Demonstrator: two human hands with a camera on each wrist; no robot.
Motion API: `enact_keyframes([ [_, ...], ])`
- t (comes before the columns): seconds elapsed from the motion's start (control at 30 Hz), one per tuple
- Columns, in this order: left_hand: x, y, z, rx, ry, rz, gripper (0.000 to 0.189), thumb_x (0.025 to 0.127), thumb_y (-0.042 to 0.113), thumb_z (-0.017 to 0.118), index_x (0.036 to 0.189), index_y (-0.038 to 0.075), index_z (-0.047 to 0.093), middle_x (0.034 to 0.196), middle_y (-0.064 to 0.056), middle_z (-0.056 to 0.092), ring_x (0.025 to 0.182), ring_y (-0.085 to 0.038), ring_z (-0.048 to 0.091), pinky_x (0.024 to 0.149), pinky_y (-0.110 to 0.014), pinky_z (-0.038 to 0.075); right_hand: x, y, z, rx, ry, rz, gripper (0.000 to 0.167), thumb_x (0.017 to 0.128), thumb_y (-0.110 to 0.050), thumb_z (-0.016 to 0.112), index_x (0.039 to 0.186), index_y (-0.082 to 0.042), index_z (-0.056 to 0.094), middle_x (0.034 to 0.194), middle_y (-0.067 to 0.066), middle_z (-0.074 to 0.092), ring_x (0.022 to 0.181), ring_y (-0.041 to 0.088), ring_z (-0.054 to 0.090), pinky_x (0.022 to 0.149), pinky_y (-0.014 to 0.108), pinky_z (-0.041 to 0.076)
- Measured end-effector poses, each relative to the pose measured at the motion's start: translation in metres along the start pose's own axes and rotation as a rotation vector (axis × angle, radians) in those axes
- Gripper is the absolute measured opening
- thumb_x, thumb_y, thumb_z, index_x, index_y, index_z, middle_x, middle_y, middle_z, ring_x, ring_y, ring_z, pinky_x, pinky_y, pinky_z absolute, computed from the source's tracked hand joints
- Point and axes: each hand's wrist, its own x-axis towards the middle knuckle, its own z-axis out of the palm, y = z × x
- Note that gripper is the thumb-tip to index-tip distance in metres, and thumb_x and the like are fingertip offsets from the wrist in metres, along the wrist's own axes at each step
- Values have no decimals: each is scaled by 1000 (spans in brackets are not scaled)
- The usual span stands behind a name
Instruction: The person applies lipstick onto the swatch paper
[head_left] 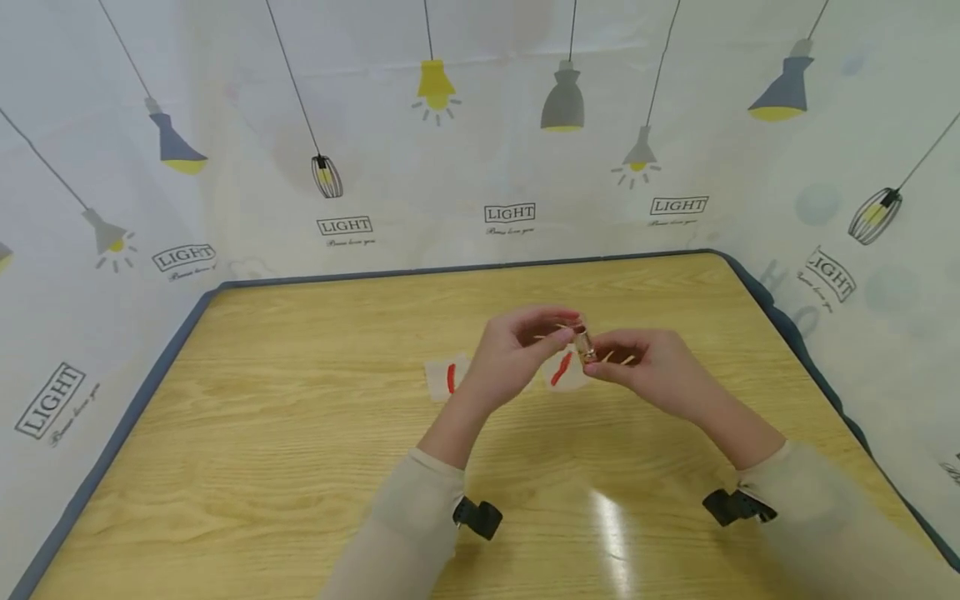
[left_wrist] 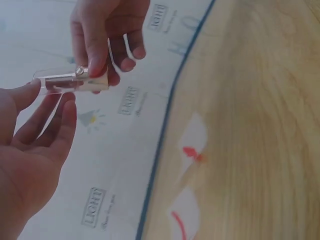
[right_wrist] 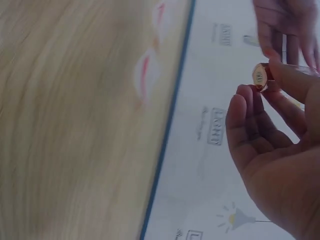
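Observation:
A small lipstick tube (head_left: 585, 343) with a clear cap and a shiny gold base is held between both hands above the table. My left hand (head_left: 513, 358) pinches the clear cap end between thumb and fingers. Thumb and fingers of my right hand (head_left: 663, 371) grip the gold base. In the left wrist view the transparent cap (left_wrist: 45, 80) covers one end of the lipstick. The right wrist view shows the round label on the bottom of the base (right_wrist: 259, 76). Behind the hands, white paper pieces (head_left: 435, 385) bearing red strokes lie on the table, partly hidden by the left hand.
The wooden table (head_left: 262, 433) has a dark blue edge strip (head_left: 360, 275) along its back and sides. White curtains (head_left: 420, 183) printed with lamps stand around it. Both forearms wear black wrist straps (head_left: 480, 517).

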Motion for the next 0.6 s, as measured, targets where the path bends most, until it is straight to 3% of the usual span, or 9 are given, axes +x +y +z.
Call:
enact_keyframes([
  [0.13,18,-12,17,12,-12,11,33,107,22,66,137,9,70,132,-9,76,123,-19,72,103,-29,59,8,22,-6,-48,9,35,32,100,-32,77,127,-14,78,114,7,81,101,20,74,79,30,61],
  [0.33,38,-33,37,63,13,-34,28,105,31,70,129,17,76,125,-2,79,113,-13,73,97,-28,61,20,55,-11,-33,-13,117,27,99,-34,78,118,-14,80,112,9,78,96,19,71,77,31,58],
  [0.6,47,-54,52,84,47,-120,25,102,34,74,122,20,78,119,4,80,106,-3,71,93,-27,60,25,86,-6,40,-54,206,40,98,-32,80,132,-11,76,117,10,77,94,16,65,74,27,56],
])
